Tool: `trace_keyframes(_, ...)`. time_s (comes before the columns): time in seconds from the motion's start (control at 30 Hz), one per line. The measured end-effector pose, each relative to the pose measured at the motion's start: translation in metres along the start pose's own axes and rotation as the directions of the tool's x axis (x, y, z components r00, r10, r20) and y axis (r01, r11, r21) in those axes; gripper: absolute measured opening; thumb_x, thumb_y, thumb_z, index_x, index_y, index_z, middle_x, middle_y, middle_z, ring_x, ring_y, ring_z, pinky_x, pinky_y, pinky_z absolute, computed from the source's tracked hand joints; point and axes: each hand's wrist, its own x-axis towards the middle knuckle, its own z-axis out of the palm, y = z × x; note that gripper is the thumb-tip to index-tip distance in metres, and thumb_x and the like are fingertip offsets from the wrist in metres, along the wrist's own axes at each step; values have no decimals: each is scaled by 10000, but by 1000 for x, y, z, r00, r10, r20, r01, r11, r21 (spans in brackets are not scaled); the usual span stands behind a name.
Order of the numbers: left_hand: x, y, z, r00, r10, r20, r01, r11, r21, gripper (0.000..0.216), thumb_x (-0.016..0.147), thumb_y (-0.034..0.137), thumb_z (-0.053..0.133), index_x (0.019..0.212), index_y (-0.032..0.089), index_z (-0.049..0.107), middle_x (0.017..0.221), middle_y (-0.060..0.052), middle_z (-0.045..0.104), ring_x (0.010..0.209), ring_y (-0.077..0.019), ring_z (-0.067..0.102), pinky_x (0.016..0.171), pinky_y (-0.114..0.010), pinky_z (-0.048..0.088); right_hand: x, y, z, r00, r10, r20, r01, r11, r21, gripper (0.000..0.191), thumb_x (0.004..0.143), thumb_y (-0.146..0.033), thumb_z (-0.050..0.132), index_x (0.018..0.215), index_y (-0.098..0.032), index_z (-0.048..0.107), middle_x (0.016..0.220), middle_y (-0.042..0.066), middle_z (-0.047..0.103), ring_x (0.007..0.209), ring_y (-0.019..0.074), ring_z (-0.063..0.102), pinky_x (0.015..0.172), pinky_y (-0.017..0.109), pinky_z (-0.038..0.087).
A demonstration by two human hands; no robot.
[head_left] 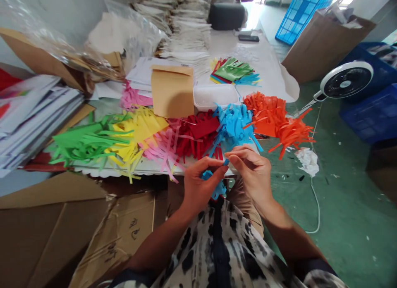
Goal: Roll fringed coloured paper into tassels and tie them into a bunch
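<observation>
Table (274, 63) crowded: fringed bundles (198, 133), white tray (216, 94). Left fingers (217, 176), right fingers (240, 165) pinch apparently twisted blue paper (219, 190).

my left hand (200, 182) and right hand (256, 174) are close together in front of me, thumb sides up, each with its thumb and index finger brought together in a pinch and the tips nearly meeting. my other fingers curl loosely behind. my left forearm (166, 242) and right forearm (291, 234) slant inward from either side, elbows wider apart than wrists.
</observation>
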Motion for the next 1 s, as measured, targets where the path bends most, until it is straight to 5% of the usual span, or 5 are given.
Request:
trace_keyframes(0.63, 0, 1, -2, 1000, 10, 4, -10, 1000, -10, 187, 907, 382, 799, 843, 210, 764, 717, 12, 694, 658, -135, 612, 662, -266, 481, -6, -4, -1, 991, -117, 63, 119, 992, -39, 53, 925, -295, 794, 972, -315, 809, 947, 14, 748, 957, 209, 677, 895, 393, 553)
trace_keyframes(1.0, 0, -4, 2, 993, 118, 4, -117, 993, -18, 123, 916, 324, 801, 905, 203, 781, 742, 13, 716, 653, -114, 626, 663, -245, 505, -5, 1, -1, 997, -3, 77, -4, 995, 95, 33, 949, -307, 771, 933, -295, 797, 926, 8, 707, 971, 186, 640, 891, 335, 509)
